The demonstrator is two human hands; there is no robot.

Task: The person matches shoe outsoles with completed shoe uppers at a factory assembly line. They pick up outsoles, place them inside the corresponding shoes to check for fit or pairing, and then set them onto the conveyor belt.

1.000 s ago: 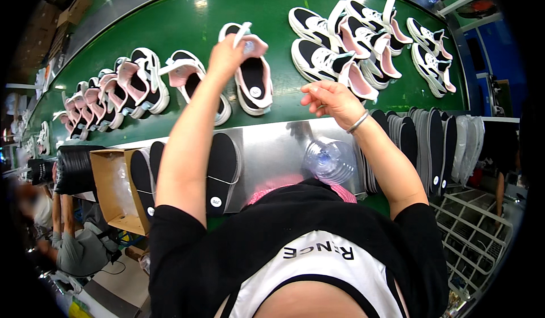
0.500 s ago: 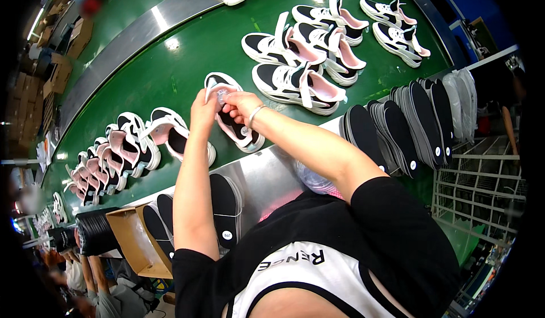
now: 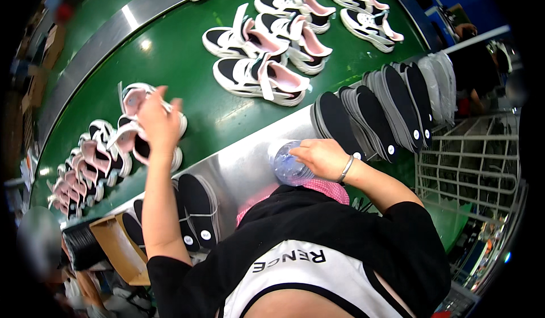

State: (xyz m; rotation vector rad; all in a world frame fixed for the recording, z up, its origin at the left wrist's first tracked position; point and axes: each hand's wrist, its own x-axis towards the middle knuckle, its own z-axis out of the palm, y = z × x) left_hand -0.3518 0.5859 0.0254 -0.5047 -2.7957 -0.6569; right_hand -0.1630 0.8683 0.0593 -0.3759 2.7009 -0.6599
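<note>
Among the shoes at left, my left hand (image 3: 159, 123) is open with its fingers apart, over a black-and-white shoe with pink lining (image 3: 135, 98). Part of that shoe is hidden behind the hand, and I cannot tell whether they touch. A similar shoe (image 3: 131, 138) lies just nearer to me, beside my left wrist. At the front edge of the table, my right hand (image 3: 325, 158) reaches over the rim of a round clear plastic tub (image 3: 286, 169). Its fingers stretch out over the tub; their tips partly blend with the clear plastic, and nothing shows between them.
More shoes (image 3: 85, 165) stand in a row at far left, with several others (image 3: 258, 82) at centre back. Stacks of black insoles (image 3: 335, 122) line the metal ledge (image 3: 227, 159) on the right. Left along it are more insoles (image 3: 198, 204) and a cardboard box (image 3: 113, 244). A wire rack (image 3: 471, 159) stands at right.
Both hands were together at the shoe, pinching a small clear piece. That shoe now lies farther left beside the others. My right hand has come back to the tub, and the view has shifted.
</note>
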